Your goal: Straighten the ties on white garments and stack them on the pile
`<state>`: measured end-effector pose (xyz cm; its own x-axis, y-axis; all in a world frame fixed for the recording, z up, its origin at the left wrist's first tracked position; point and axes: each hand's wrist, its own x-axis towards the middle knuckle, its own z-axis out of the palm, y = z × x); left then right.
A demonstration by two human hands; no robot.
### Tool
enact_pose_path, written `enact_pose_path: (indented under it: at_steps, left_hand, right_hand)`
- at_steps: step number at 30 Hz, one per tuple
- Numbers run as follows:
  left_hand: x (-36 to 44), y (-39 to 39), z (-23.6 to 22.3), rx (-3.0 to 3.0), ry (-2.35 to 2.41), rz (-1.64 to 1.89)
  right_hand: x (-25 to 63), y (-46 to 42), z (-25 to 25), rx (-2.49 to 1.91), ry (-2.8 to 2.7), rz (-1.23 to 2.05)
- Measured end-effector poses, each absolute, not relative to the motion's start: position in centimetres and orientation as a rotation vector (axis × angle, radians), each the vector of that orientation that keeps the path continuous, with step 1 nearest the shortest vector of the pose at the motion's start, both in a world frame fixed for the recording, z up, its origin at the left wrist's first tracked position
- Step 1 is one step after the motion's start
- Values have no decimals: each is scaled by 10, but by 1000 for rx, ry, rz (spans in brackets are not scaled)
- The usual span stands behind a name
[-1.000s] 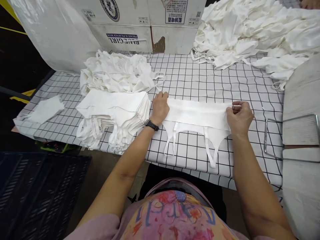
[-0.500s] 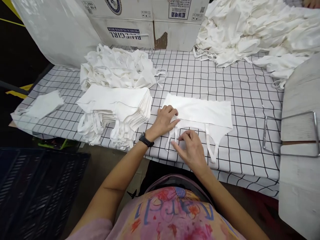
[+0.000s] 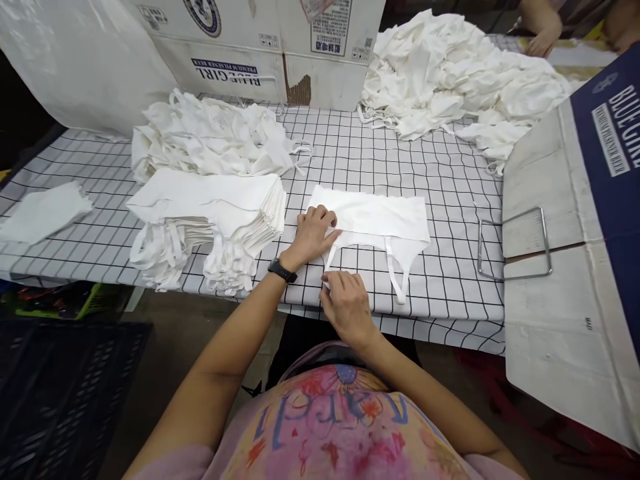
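Observation:
A white cloth piece (image 3: 377, 217) with two hanging strap loops lies flat on the checked tablecloth (image 3: 450, 200) in front of me. My left hand (image 3: 313, 233), with a dark watch on the wrist, presses on the piece's lower left corner. My right hand (image 3: 345, 307) pinches the end of the left strap (image 3: 330, 257) near the table's front edge. The right strap loop (image 3: 397, 277) lies loose. A neat stack of the same folded pieces (image 3: 210, 210) sits just left of my left hand.
A loose heap of white pieces (image 3: 210, 137) lies behind the stack, a larger heap (image 3: 460, 73) at the back right. Cardboard boxes (image 3: 260, 47) stand at the back. A box flap with a wire frame (image 3: 515, 243) is at right. Another person's hand (image 3: 543, 40) shows far back.
My right hand left the cloth's right end, crossed to the left strap and pulled it toward the table edge. My left hand slid down to the lower left corner. The view shifted right.

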<state>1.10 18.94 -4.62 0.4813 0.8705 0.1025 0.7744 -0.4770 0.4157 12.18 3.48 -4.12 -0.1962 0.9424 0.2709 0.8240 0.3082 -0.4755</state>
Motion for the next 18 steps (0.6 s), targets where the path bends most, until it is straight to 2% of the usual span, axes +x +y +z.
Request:
enact_pose_path:
  at_steps: [7, 11, 16, 18]
  left_hand:
    - [12, 191, -48, 2443, 1386, 420]
    - [8, 187, -44, 2424, 1380, 444]
    - [31, 128, 8, 2293, 1228, 651]
    - [60, 88, 38, 2268, 751, 341]
  right_hand:
    - [115, 14, -52, -1341, -2278, 377]
    - [135, -2, -52, -1226, -2213, 639]
    - [184, -23, -50, -1319, -2005, 1051]
    - [199, -31, -53, -1433, -1931, 995]
